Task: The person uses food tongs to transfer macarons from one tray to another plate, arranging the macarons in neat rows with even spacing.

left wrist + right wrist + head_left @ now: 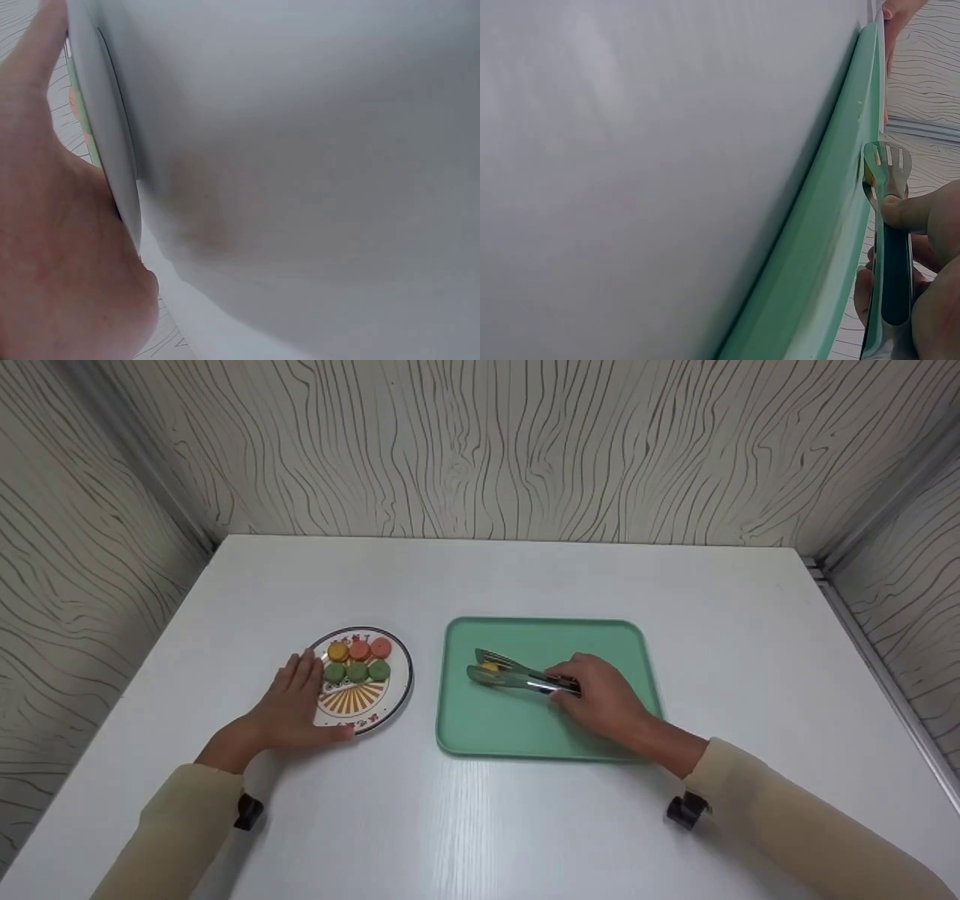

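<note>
On the left, a round white plate (401, 690) with a dark rim carries several macarons: one yellow macaron (339, 651), two pink macarons (360, 650) and three green macarons (357, 672). My left hand (289, 709) rests against the plate's left and near edge, fingers straight and thumb spread. Over the green tray (510, 731), my right hand (604, 697) grips metal tongs (517, 679) with dark handles. Between the tips of the tongs sits another yellow macaron (490, 667), partly hidden by them. The right wrist view shows the slotted head of the tongs beside the tray's edge.
Plate and tray stand side by side on a white table (487, 577), a narrow strip of tabletop between them. Panels with a wood-grain pattern (465, 450) enclose the table at the back and both sides.
</note>
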A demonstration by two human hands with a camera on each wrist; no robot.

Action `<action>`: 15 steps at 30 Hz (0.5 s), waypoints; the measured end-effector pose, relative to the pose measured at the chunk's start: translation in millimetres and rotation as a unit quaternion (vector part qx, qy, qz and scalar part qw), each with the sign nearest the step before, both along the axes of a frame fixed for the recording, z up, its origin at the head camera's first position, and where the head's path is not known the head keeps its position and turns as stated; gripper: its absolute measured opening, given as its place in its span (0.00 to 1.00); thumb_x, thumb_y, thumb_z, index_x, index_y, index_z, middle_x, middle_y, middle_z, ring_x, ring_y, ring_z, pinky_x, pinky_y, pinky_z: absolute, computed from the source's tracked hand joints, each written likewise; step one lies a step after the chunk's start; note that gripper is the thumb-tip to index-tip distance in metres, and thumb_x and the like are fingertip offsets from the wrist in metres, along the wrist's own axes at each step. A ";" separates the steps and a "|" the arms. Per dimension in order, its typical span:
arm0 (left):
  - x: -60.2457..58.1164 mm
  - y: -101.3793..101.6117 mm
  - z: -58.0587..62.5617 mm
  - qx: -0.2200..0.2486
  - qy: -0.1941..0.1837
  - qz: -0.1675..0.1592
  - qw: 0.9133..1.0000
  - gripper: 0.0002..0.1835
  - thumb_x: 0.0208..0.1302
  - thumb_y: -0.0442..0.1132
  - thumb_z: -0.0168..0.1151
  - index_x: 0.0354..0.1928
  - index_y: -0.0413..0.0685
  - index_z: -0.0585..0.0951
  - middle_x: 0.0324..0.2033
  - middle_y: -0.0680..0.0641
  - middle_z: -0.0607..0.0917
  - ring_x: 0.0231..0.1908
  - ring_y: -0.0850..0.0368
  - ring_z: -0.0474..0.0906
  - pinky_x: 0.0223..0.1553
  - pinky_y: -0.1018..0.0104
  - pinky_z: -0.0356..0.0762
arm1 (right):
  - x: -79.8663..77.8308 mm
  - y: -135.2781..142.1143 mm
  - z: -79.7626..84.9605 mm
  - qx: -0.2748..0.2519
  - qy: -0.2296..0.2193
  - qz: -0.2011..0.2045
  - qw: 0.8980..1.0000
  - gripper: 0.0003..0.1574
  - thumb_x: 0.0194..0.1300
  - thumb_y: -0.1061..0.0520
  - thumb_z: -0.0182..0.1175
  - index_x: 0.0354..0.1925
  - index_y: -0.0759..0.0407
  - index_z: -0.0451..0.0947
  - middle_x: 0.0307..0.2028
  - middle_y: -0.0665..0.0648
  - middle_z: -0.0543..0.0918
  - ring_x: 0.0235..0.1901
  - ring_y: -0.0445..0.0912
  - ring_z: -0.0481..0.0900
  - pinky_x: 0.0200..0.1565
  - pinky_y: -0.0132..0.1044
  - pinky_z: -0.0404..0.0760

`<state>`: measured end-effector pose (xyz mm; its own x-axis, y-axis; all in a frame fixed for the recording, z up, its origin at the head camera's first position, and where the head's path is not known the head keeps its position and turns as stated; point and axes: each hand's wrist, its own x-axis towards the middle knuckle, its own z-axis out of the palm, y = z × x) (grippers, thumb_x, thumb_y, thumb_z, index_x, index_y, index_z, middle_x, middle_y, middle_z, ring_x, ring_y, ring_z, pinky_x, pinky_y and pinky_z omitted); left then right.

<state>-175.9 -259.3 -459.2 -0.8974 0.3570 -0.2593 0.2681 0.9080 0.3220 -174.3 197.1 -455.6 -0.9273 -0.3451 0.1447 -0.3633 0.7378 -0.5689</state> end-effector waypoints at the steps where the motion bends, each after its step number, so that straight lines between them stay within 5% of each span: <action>1: 0.0 -0.1 0.1 -0.001 0.000 0.000 1.000 0.70 0.58 0.74 0.61 0.76 0.22 0.41 0.77 0.25 0.35 0.76 0.28 0.28 0.74 0.33 0.34 | -0.1 -0.3 0.7 0.000 -0.001 0.001 1.000 0.16 0.62 0.62 0.72 0.50 0.58 0.88 0.34 0.50 0.82 0.34 0.43 0.75 0.39 0.41 0.76; 15: -1.4 -1.1 -0.7 0.005 -0.005 -0.001 1.000 0.71 0.57 0.74 0.62 0.76 0.22 0.40 0.77 0.25 0.34 0.76 0.28 0.27 0.74 0.33 0.33 | -0.3 -10.9 14.3 0.001 -0.005 0.005 1.000 0.17 0.63 0.62 0.71 0.51 0.59 0.88 0.35 0.52 0.82 0.33 0.44 0.74 0.38 0.41 0.75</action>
